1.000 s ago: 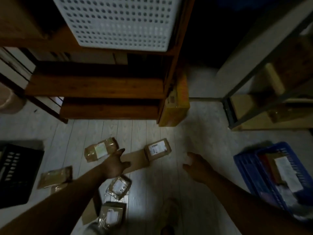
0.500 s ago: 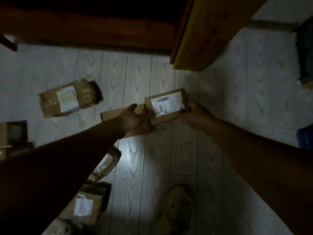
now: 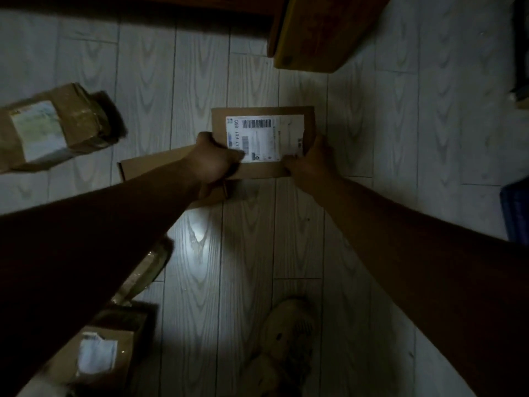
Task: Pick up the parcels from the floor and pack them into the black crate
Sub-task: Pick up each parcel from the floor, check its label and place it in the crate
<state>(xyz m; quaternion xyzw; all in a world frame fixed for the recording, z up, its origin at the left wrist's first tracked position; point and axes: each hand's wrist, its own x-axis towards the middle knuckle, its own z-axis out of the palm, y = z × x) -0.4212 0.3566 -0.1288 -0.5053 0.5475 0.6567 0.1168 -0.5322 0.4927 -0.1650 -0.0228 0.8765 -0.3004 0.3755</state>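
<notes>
Floor (image 3: 372,138) of pale planks, wooden shelf base (image 3: 320,32) at top. Taped brown parcel (image 3: 54,130) lies at left, white-labelled parcel (image 3: 100,353) at bottom left, both on the floor. Centre: barcode-labelled cardboard parcel (image 3: 263,133) overlapping flat cardboard box (image 3: 154,167). Left hand (image 3: 213,160) has fingers curled round its left edge, right hand (image 3: 312,161) grips its lower right corner. Lifted or not: cannot tell. Slipper (image 3: 286,339) below.

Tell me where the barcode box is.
Middle of the head view: the barcode box is gripped between the left hand and right hand, beside a flat parcel.
</notes>
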